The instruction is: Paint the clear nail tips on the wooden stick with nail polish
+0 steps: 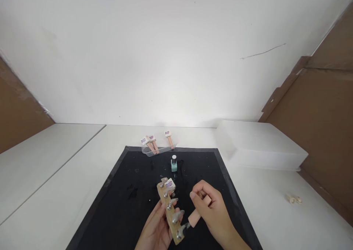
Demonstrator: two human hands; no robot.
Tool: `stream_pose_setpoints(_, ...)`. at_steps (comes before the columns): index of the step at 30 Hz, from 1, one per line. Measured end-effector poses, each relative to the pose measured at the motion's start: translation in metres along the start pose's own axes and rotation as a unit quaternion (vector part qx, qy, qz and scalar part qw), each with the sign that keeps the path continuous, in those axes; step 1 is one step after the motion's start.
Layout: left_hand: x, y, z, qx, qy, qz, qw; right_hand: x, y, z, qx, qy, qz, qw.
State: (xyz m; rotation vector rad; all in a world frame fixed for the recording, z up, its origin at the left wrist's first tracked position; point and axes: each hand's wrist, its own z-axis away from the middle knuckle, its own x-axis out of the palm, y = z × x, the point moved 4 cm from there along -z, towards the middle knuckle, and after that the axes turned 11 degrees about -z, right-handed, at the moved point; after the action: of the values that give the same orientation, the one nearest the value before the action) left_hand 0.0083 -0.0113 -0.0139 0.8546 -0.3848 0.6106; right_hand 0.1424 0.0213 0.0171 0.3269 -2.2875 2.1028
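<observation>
My left hand (157,224) is wrapped round a narrow wooden nail tip holder (171,218), tilted above the black mat. Silver knobs run along it, with several greyish clear nail tips (177,216) sticking out to the right. At its top end is a small white piece with a purple print (169,185). Pinched in my right hand (211,206) is a pink-handled applicator (194,218), angled down to the left. Its dark end meets or nearly meets the lowest nail tip. Whether it touches, I cannot tell.
A teal nail polish bottle (174,164) with a white-topped cap stands beyond the holder. Behind it, a clear tray (150,154) holds pink sticks with white printed heads. A white box (261,143) sits at right, with small beige pieces (293,198) nearby. The black mat (127,191) covers the middle.
</observation>
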Motion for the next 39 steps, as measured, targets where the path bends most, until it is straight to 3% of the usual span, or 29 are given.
stream_pose_setpoints(8,-0.005,-0.003,-0.005,-0.001,0.020,0.002,1.000,0.000,0.002,0.000,-0.012,0.019,0.044,0.999)
stream_pose_setpoints(39,-0.011,-0.006,-0.010,-0.005,-0.009,0.020,1.000,0.000,-0.004,-0.001,-0.011,0.055,0.079,0.995)
